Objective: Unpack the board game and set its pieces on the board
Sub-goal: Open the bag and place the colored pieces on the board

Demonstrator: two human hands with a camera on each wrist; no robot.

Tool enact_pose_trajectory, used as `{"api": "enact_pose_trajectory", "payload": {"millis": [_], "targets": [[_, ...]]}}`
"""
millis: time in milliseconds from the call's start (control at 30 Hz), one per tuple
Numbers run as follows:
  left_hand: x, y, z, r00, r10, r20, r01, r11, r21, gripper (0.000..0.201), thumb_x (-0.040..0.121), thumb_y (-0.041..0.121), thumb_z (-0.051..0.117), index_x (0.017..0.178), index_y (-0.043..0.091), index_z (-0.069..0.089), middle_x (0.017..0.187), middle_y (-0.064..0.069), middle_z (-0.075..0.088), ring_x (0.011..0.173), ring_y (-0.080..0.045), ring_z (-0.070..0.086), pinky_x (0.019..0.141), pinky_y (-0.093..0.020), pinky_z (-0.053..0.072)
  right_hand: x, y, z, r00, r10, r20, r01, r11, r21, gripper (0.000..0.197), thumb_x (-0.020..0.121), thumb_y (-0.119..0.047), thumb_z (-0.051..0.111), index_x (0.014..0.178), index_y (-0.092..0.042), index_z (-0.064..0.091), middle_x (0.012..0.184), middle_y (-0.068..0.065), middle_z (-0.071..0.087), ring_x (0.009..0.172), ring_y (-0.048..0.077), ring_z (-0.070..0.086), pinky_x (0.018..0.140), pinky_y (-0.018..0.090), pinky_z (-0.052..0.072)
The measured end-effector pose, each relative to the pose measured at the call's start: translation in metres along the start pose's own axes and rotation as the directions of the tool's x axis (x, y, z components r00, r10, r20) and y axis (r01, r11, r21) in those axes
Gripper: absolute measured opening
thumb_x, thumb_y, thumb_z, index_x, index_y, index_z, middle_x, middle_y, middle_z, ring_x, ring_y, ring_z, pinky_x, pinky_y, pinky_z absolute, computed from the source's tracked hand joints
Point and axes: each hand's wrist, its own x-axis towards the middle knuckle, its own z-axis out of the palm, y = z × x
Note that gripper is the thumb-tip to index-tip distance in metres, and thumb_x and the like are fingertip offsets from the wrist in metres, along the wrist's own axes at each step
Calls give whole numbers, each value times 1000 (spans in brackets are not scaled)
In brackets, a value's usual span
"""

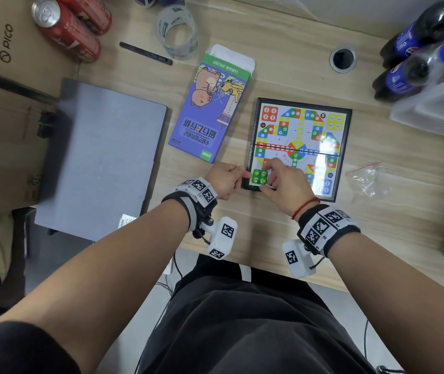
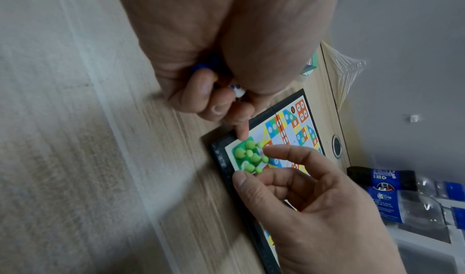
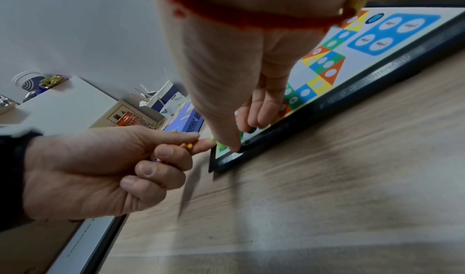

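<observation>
Meanwhile the board (image 1: 320,122) lay unfolded on the worktop (image 1: 269,63), four green pieces (image 2: 251,157) standing on its near-left green square. Right hand (image 1: 285,182) hovered over them, fingers (image 2: 289,151) loosely apart; left hand (image 1: 223,182) beside the board had its fingers clamped on several more pieces (image 3: 187,145).

Black wristbands (image 1: 328,228), white tag-marked camera mounts (image 1: 222,237), red string bracelet (image 1: 306,207), dark shorts (image 1: 256,319).

Surface: your wooden table (image 1: 283,63)
Centre: game board (image 1: 345,130), game box (image 1: 188,125)
Left: laptop (image 1: 102,163), pen (image 1: 145,53), tape roll (image 1: 177,32)
Right: plastic bag (image 1: 366,176), bottles (image 1: 404,74)
</observation>
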Motion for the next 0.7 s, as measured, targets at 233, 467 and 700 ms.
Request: {"api": "enact_pose_trajectory", "payload": {"millis": [233,467,700], "targets": [[-2,2,0,1000,-15,-20,15,1000,-1,36,104,26,40,109,0,65,59,-2,40,40,-9,28,38,-19,20,-3,-4,0,1000,4,8,-4,999,33,42,76,-20,71,112,-17,51,81,-3,61,71,17,58,68,34,52],[-13,28,-5,995,-97,6,95,952,-290,36,102,31,42,84,9,64,62,-1,47,47,-10,38,41,-19,27,-1,-9,-24,997,-9,-78,14,998,65,37,73,-12,64,107,-21,54,83,-4,59,70,17,58,68,37,52],[-25,70,10,975,-54,215,182,752,-633,26,100,19,44,100,0,62,91,-13,69,77,-20,69,69,-29,59,11,-41,-69,963,-177,-205,199,975,97,13,87,-26,62,99,-21,66,89,-3,60,69,9,53,69,23,44]]}}
